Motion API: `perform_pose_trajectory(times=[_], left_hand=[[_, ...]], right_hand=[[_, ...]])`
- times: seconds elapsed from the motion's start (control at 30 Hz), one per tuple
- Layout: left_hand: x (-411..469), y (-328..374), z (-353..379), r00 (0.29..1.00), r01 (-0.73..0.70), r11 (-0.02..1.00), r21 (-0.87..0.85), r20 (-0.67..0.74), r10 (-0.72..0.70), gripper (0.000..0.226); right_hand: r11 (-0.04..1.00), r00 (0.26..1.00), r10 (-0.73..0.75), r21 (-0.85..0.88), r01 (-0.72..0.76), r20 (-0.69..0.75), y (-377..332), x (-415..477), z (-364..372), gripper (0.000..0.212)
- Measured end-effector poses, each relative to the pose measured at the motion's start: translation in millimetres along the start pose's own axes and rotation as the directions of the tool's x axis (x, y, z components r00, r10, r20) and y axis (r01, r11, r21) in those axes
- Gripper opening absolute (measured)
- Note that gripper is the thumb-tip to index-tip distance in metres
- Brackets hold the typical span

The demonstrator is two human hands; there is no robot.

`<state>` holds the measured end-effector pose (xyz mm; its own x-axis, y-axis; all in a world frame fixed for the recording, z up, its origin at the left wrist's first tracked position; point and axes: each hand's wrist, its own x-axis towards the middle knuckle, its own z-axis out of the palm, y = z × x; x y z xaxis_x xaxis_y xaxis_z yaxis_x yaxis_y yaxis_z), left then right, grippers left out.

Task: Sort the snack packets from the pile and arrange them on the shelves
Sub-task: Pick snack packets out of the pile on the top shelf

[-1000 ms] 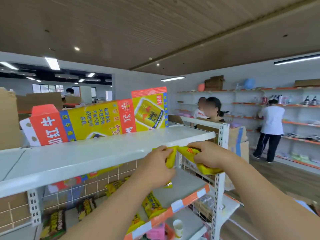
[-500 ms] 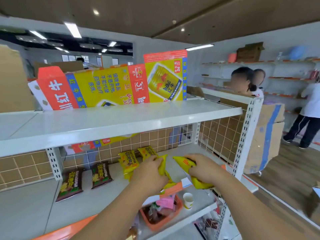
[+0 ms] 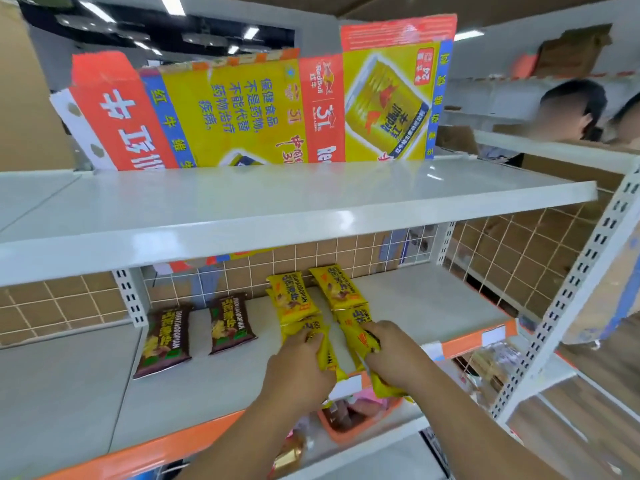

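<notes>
My left hand (image 3: 299, 370) grips a yellow snack packet (image 3: 327, 355) at the front of the middle shelf (image 3: 433, 306). My right hand (image 3: 393, 355) grips another yellow packet (image 3: 384, 384) just to the right, near the orange shelf edge. Two rows of yellow packets (image 3: 292, 297) lie behind my hands, running toward the wire back. Two dark brown packets (image 3: 164, 339) lie flat side by side further left on the same shelf.
A white top shelf (image 3: 277, 206) overhangs the work area, with a flattened yellow and red carton (image 3: 263, 109) standing behind it. An orange basket (image 3: 349, 427) of mixed snacks sits on the lower shelf. White perforated uprights (image 3: 568, 306) stand at right. People stand beyond the shelving.
My view has dropped from the top shelf to the middle one. Both hands have carried their yellow packets down onto that shelf, in line with the yellow rows.
</notes>
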<state>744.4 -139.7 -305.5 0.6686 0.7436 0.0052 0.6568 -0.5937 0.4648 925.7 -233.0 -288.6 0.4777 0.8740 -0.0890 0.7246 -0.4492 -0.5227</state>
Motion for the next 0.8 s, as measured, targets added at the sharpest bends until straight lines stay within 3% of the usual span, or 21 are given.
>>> perform_pose_trajectory(times=[0.2,0.47,0.67,0.8], left_hand=[[24.0,-7.2,17.8,0.997,0.011,1.000,0.016,-0.073,-0.009,0.078],[64.2,3.0,35.1,0.970,0.184,0.973,0.138,-0.186,-0.157,0.075],[67.1,4.2,61.8,0.956,0.269,0.932,0.243,-0.187,-0.227,0.081],[66.0,2.7,67.0,0.950,0.279,0.929,0.243,-0.210,-0.230,0.083]], right_hand=[[0.999,1.000,-0.015,-0.028,0.015,0.008,0.9,37.2,7.1,0.080],[0.970,0.983,-0.148,-0.209,0.122,-0.112,15.5,85.8,18.9,0.059],[0.954,0.991,-0.114,-0.287,0.089,-0.071,30.6,85.4,43.7,0.084],[0.966,0.993,-0.111,-0.241,0.099,-0.037,34.7,87.2,44.3,0.086]])
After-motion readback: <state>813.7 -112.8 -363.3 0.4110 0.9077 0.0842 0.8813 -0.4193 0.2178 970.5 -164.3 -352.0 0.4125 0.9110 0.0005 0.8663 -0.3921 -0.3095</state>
